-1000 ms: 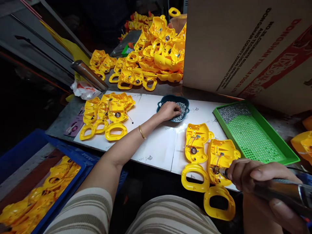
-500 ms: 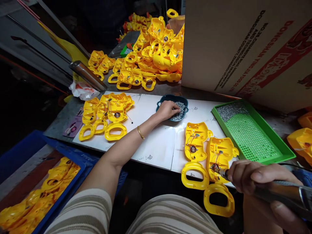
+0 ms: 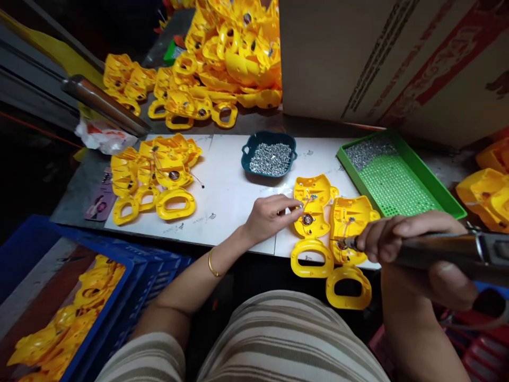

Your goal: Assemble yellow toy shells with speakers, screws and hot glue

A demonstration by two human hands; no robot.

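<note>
My left hand (image 3: 273, 216) is closed in a pinch on a small shiny screw (image 3: 300, 206), beside the left one of two yellow plastic shell halves (image 3: 314, 185). My right hand (image 3: 401, 236) is wrapped round an electric screwdriver (image 3: 437, 252). Its bit points left, over the lower part of the right yellow shell half (image 3: 352, 209). Both shells have a ring-shaped handle, thin wires and a round part inside. Behind my left hand stands a dark teal dish (image 3: 247, 165) of small silver screws.
A green perforated tray (image 3: 445, 204) with screws lies at right, before a large carton (image 3: 318, 69). More yellow shells (image 3: 175, 159) lie on the left of the white board (image 3: 222, 185), with a heap (image 3: 238, 69) behind. A blue crate (image 3: 131, 276) stands lower left.
My left hand has left the teal dish and come toward me and right, to the left shell. My right hand still holds the screwdriver over the right shell. The view has shifted.
</note>
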